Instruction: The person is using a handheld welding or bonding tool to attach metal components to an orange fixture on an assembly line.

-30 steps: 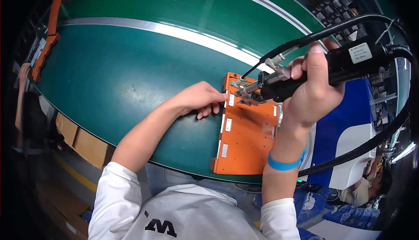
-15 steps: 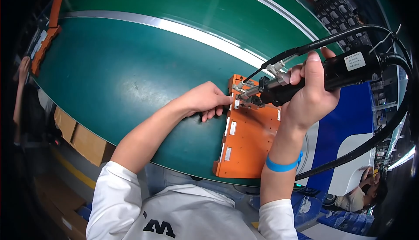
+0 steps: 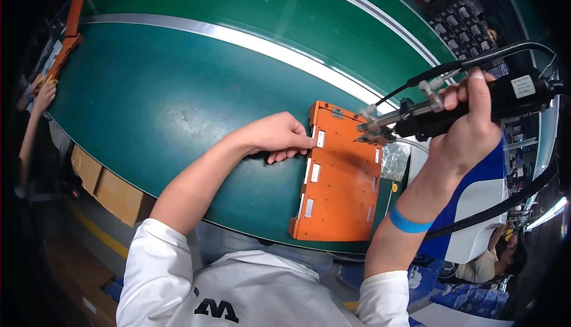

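Orange panel (image 3: pixel 339 199) on the green bench (image 3: pixel 178 119). Left hand (image 3: pixel 276 133): thumb and finger nearly together at panel's left edge, by top white plate (image 3: pixel 321 139); I can't tell if they're pinching anything. Right hand (image 3: pixel 467 133): fingers wrapped round black driver (image 3: pixel 421 126), tip over panel's upper right. Best brace that edge, keep the driver square.
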Motion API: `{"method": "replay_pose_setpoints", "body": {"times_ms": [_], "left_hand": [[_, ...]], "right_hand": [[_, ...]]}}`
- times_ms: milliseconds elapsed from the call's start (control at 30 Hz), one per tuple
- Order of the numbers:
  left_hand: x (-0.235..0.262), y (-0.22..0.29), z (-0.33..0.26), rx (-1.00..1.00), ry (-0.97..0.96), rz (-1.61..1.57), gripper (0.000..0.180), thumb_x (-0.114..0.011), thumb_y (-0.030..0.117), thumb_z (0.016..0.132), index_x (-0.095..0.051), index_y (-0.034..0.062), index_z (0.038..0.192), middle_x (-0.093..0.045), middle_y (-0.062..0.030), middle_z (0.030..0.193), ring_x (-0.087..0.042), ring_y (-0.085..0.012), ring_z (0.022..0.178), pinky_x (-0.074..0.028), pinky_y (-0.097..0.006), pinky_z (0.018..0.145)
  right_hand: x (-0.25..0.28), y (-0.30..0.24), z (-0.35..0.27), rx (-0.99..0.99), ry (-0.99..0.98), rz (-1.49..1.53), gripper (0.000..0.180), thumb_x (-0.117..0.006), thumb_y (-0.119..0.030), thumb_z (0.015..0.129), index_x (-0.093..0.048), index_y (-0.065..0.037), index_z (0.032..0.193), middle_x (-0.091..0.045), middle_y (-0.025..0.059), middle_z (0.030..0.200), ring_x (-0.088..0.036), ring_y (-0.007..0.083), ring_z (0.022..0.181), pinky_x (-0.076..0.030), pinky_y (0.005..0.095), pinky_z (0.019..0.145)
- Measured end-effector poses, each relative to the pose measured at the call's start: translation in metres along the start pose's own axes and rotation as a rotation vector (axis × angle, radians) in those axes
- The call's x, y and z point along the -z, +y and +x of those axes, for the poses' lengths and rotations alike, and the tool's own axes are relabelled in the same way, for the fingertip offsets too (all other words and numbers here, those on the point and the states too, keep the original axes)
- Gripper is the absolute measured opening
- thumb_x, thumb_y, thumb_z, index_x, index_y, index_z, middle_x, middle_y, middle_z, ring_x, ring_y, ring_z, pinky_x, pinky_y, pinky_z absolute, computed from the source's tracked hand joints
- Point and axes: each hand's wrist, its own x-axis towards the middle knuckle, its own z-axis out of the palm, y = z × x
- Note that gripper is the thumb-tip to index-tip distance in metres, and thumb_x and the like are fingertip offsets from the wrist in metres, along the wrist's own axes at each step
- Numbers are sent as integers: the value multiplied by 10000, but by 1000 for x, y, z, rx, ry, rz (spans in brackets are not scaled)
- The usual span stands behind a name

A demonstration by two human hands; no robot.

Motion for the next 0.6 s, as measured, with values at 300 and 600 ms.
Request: {"method": "replay_pose_setpoints", "body": {"times_ms": [300,600], "left_hand": [[4,-4,1,-31,-53,54,281,-591,223,873,-609,-21,735,-525,-28,538,-454,-73,373,-374,-216,335],[8,-7,1,-43,-94,47,289,-588,222,869,-579,-2,687,-527,-24,547,-451,-68,379,-379,-220,338]], "right_hand": [[7,-22,15,164,42,-85,121,-576,-22,822,-581,36,927,-482,43,633,-473,124,517,-396,237,505],[-18,-11,-8,178,80,-97,222,-595,-51,816,-552,68,998,-478,34,605,-473,104,472,-409,240,481]]}}
